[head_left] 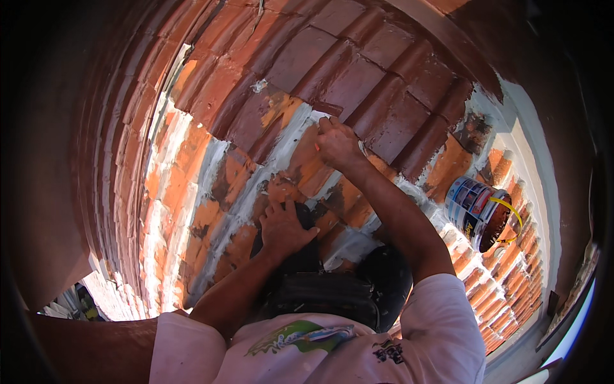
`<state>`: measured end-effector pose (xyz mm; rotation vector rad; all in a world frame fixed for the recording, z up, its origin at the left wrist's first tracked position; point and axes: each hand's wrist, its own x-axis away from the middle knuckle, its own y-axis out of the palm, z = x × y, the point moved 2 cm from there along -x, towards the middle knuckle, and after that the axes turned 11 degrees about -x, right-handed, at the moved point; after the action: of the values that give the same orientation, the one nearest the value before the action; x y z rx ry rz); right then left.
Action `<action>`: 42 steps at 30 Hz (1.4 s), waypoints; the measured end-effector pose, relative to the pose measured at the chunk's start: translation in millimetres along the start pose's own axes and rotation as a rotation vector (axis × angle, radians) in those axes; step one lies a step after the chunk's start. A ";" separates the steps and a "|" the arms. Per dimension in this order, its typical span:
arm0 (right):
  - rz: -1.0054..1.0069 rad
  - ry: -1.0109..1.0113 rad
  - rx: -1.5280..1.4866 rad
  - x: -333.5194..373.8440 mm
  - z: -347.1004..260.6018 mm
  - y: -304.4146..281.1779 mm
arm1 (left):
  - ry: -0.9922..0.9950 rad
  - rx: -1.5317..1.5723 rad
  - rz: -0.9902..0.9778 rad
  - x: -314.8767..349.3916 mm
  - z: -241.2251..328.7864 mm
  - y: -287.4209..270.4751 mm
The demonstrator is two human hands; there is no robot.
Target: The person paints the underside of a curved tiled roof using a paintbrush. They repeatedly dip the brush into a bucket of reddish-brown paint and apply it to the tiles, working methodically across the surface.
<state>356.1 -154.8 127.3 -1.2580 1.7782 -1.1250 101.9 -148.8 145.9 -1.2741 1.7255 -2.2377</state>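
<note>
My right hand (339,144) reaches forward with its fingers closed on a paintbrush (327,108), mostly hidden by the hand. Its dark red tip meets the roof tiles where glossy brown-red paint (358,83) borders bare orange tile and a whitish-grey coated ridge (281,153). My left hand (282,229) lies with fingers spread on my dark-clothed knee (300,256), holding nothing. To my right, a paint bucket (469,208) with a printed label, a yellow handle and dark red paint inside leans on the tiles.
Curved tiles slope all around, painted above and patchy orange below. A pale grey-coated edge (537,150) runs down the right side, with a wall beyond it. On the left stands a brown surface (41,160). A black waist bag (323,294) sits at my lap.
</note>
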 end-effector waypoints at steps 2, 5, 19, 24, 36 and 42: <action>0.110 -0.001 -0.168 7.4 -8.5 -0.1 | 0.006 0.010 -0.004 0.3 -0.2 1.8; 0.277 0.105 -0.273 -0.7 11.7 -15.6 | -0.002 -0.005 0.060 0.6 0.9 1.7; 0.318 0.029 -0.325 36.1 -39.8 44.2 | -0.025 -0.068 -0.061 -1.7 8.0 -3.0; 0.392 0.126 -0.639 85.4 -49.2 -32.2 | -0.030 0.018 -0.135 -3.7 5.6 -5.9; 1.545 0.673 -0.499 399.2 -58.4 -267.8 | -0.028 0.014 -0.105 -4.7 9.6 1.7; 1.173 1.112 -0.418 439.5 61.7 -251.1 | -0.033 0.012 -0.108 -5.2 14.4 -1.5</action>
<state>368.5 -629.4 313.1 0.5613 2.9584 -0.6974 114.9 -156.9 144.8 -1.4253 1.6677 -2.2665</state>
